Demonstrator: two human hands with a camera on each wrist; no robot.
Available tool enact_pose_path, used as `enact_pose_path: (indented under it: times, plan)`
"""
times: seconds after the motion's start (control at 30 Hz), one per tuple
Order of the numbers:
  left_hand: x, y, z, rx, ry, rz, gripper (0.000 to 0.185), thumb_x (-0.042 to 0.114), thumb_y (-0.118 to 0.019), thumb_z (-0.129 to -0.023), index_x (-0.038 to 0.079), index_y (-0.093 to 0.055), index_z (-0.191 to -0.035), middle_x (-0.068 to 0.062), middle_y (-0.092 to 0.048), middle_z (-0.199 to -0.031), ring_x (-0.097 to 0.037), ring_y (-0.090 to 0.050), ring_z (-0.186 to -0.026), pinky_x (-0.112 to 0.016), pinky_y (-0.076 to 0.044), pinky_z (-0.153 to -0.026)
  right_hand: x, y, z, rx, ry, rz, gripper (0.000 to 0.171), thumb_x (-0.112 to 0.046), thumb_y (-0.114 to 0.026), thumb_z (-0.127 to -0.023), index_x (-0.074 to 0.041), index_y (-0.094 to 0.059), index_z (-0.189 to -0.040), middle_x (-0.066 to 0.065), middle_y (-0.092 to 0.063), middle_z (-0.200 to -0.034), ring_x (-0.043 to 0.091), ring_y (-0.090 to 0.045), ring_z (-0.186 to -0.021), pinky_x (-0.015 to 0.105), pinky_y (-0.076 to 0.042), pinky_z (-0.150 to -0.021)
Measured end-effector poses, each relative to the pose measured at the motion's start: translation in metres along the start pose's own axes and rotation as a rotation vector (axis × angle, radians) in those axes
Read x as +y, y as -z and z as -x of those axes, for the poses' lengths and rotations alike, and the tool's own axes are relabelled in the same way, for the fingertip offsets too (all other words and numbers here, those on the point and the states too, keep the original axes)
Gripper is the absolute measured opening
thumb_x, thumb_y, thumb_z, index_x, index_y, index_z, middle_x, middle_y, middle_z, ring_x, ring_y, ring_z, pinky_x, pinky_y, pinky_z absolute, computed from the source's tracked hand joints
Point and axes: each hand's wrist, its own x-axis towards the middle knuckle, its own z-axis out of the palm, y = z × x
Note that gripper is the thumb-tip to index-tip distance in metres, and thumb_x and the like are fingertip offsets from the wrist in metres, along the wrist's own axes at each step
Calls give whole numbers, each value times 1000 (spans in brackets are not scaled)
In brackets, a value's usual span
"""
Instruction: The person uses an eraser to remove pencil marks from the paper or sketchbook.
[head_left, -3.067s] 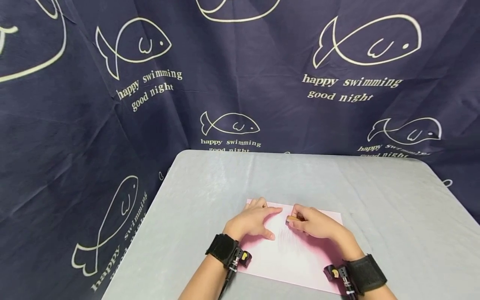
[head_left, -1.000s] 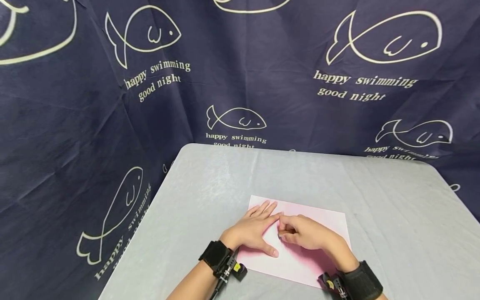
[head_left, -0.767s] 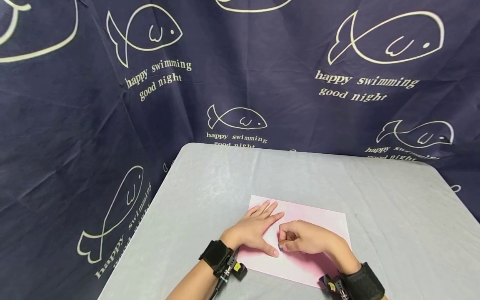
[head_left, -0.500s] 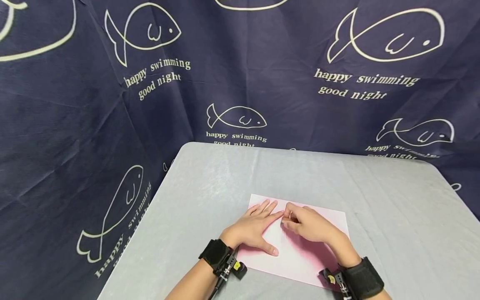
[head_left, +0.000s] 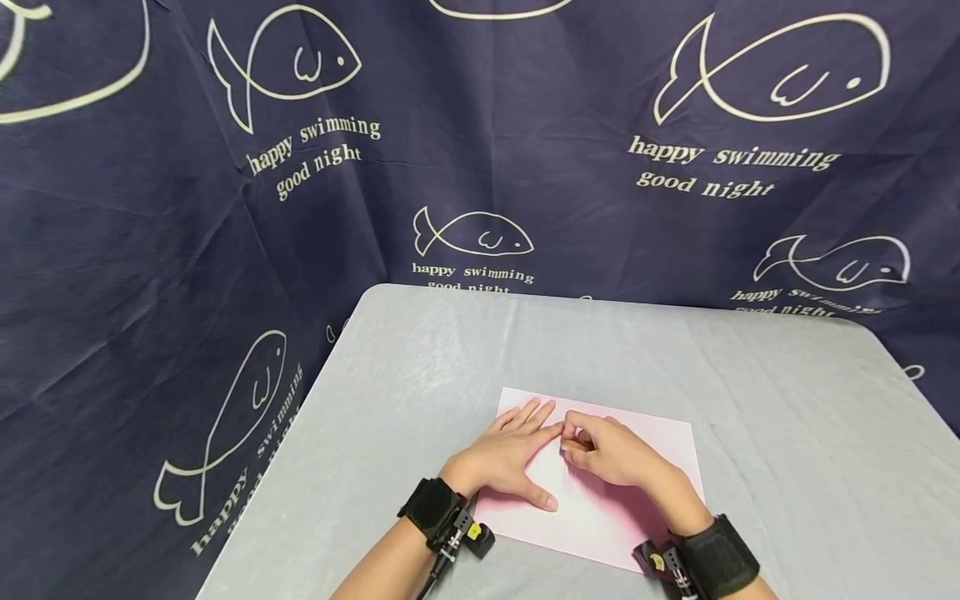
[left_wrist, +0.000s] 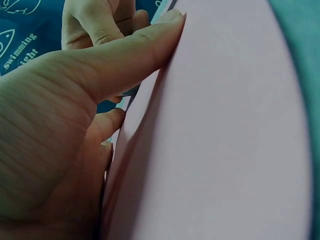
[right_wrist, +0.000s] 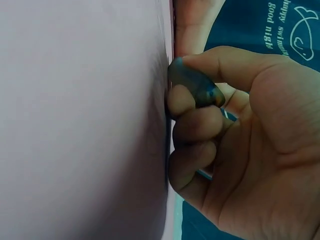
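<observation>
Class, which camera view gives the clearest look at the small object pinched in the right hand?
The right wrist view: the small dark object fills the frame, pinched against the pink paper. The head view shows only a sliver of it under the right hand; the left wrist view shows no clear sight.

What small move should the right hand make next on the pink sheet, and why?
Probably another short stroke toward the near edge: the right hand pinches a small stub against the pink paper, faint marks show beneath it, and the left hand presses the sheet flat.
</observation>
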Motion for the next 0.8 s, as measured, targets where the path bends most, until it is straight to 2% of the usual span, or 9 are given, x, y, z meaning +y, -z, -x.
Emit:
enact_pose_path:
  times: [0.23, 0.8]
  plan:
    - [0, 0, 1, 0, -11, 13, 114, 68, -79, -74, 30, -21, -165, 0, -1, -175, -20, 4, -162, -44, -6, -132, 0, 3, 6, 15, -87, 3, 19, -11, -73, -89, -19, -56, -89, -12, -46, -63, 2, -41, -59, 21, -32, -55]
    - [-1, -2, -2, 9, -3, 18, 115, 69, -80, -72, 32, -21, -164, 2, -1, -175, -19, 4, -162, -44, -5, -132, 15, 22, 41, 37, -195, 36, 22, -10, -73, -87, -20, -53, -85, -13, -41, -61, 1, -37, -56, 20, -30, -53]
